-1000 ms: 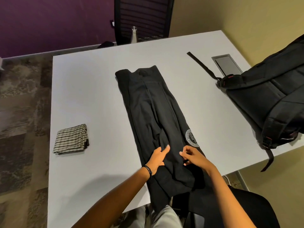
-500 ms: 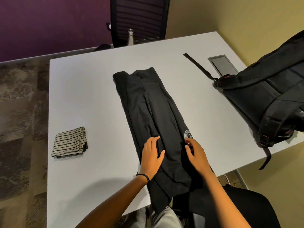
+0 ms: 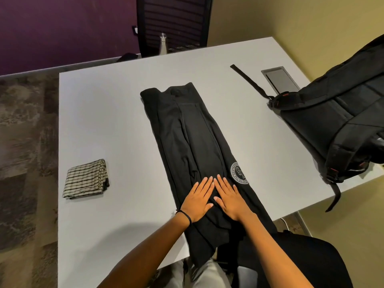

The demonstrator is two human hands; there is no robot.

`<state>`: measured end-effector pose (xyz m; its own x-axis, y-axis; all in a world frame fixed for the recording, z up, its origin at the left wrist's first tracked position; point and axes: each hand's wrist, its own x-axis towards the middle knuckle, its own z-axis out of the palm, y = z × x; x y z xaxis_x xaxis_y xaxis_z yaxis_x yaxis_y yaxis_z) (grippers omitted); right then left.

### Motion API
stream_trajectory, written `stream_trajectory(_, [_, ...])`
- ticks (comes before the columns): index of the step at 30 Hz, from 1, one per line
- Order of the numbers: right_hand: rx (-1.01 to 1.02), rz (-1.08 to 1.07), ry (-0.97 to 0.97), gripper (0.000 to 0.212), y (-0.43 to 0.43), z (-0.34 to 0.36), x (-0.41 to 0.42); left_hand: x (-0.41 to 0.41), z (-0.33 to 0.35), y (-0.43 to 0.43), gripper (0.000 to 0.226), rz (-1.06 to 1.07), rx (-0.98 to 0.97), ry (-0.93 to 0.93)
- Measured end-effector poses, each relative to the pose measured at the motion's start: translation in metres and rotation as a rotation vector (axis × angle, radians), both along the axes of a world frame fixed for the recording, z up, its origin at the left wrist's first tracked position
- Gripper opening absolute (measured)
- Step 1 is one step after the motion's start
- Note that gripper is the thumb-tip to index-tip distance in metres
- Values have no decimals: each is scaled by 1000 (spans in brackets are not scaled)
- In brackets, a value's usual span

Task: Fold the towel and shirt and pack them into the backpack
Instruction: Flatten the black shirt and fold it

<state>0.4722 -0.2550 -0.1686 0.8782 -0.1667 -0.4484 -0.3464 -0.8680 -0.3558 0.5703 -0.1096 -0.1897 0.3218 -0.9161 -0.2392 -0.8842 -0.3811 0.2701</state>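
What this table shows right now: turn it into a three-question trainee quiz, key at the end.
1. True or false: the left hand and the right hand both press flat on the black shirt.
2. The striped towel is: A) folded, lying left of the shirt; B) spread under the shirt; C) held in the left hand.
3. Fill in: the backpack lies on the ____ side of the table.
Key: 1 true; 2 A; 3 right.
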Motion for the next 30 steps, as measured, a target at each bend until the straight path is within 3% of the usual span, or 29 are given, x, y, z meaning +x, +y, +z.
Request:
stream_trajectory(2, [-8,-2,29,94,-1,1,4,4,6,-1,63,28,-24,12])
stream_trajectory(4, [-8,26,69,80,-5,5,11,15,18,-3,62,-28,-10,114])
stream_trajectory(6, [18,46,84,65,-13,12,22,29,30,-2,51,15,-118,184])
stream_trajectory(11, [57,-130,-79,30,-39,48,73,80,47,12,40,305,-338,346])
stream_trajectory(14, [250,-333,-189,21,-53,62,111,112,49,18,43,494,-360,491])
stream_trajectory(18, [429,-469,-309,20,-72,66,158,148,52,17,47,663,-382,502])
stream_trajectory(30, [450,-594,-263,34,-117,54,285,257,54,-15,53,1122,-442,617])
